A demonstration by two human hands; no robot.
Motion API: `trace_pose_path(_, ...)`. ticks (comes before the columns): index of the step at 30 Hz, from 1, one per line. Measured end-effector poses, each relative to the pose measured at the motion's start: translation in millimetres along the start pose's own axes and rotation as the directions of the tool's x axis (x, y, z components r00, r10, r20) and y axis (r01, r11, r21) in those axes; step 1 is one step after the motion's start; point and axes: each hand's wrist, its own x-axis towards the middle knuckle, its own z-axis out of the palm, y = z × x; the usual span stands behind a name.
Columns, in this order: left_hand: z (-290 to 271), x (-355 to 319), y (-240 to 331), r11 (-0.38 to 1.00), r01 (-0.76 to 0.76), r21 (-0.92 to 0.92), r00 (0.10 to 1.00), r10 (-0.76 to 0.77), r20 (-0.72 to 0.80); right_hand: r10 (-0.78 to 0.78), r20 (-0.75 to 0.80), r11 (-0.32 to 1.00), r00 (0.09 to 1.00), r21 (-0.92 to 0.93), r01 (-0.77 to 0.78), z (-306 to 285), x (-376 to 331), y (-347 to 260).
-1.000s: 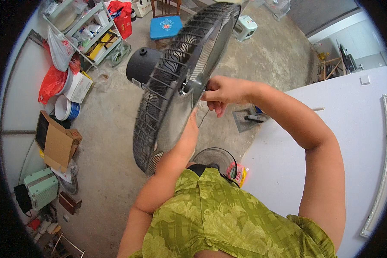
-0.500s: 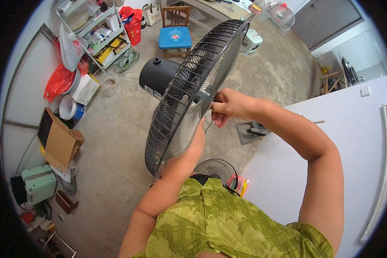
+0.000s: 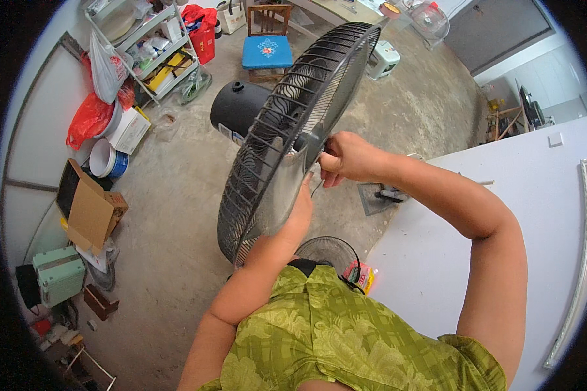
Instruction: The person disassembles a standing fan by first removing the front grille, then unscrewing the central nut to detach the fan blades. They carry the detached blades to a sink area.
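A large black fan stands tilted before me, with its ribbed rear guard (image 3: 261, 146), round motor housing (image 3: 231, 107) and grey see-through blades (image 3: 277, 195) showing. At the hub (image 3: 310, 140), in the middle of the blades, my right hand (image 3: 349, 158) is closed, fingers curled and pinched together. What they pinch is too small or hidden to make out. A thin dark curved piece (image 3: 317, 188) shows just below those fingers. My left hand (image 3: 305, 186) reaches up along the blades to just under the hub. Its fingers are mostly hidden by the blade and the hub.
A round black fan guard (image 3: 329, 251) lies low near my body, beside a pink and yellow packet (image 3: 365, 277). To the right spreads a white panel (image 3: 450, 241). A chair with a blue seat (image 3: 267, 53), a shelf cart (image 3: 153, 62) and an open cardboard box (image 3: 91, 212) stand beyond.
The fan's guard has tipped slightly, its top edge a little higher in view. Both hands stay at the hub, with the right fingers shifted only slightly.
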Motion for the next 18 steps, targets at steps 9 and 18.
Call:
trace_pose_path(9,-4,3,-5,0.992,-0.121,0.047,0.992,0.123,-0.032,-0.364,-0.375,0.878,0.853,-0.444,0.180,33,9,41)
trace_pose_path(18,-4,1,-8,0.999,-0.014,0.028,0.992,0.010,0.129,-0.548,-0.679,0.829,0.488,-0.521,0.205,72,21,72)
